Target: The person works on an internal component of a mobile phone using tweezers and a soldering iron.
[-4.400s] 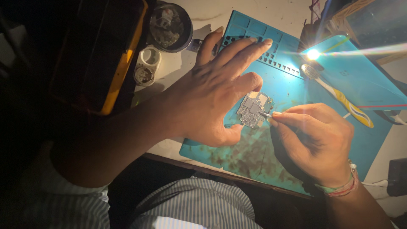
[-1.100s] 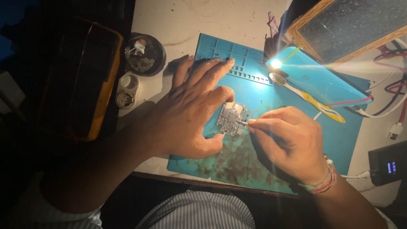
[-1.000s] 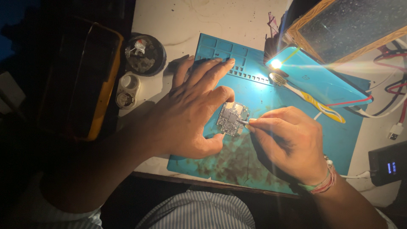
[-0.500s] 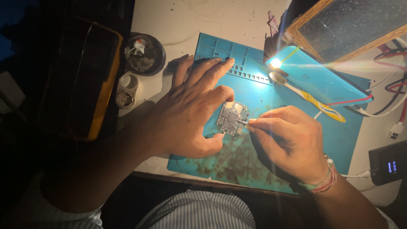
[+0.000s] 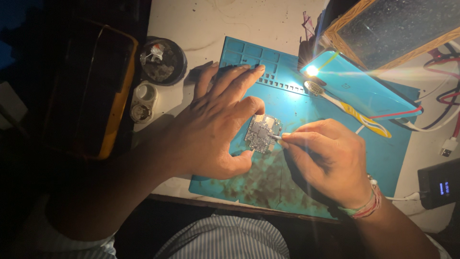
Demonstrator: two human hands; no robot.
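1. Circuit board lies flat on the blue mat, between both hands.
2. Left hand: fingers spread open, thumb and forefinger bracing the board's edges.
3. Right hand: fingers closed on a thin metal tool, tip touching the board.

sleeves: none | right wrist: woven thread bands | trousers: striped light cloth

L hand lies flat, fingers spread, thumb tucked under; R hand curls, fingertips pinched, wrist bent.
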